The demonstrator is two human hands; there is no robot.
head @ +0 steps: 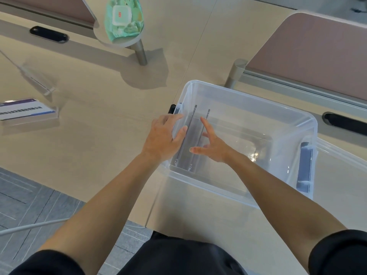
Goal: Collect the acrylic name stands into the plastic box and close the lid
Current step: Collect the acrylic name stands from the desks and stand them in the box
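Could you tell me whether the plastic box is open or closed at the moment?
Open: the plastic box has no lid on, and both hands reach inside.

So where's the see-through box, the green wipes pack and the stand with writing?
plastic box (248, 100): head view, far rim.
wipes pack (132, 29): head view, green wrapper.
name stand (25, 112): head view, printed face.

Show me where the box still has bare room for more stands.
Free: the plastic box floor from the right hand to the right wall. Crowded: the left end, where two acrylic stands stand on edge between left hand and right.
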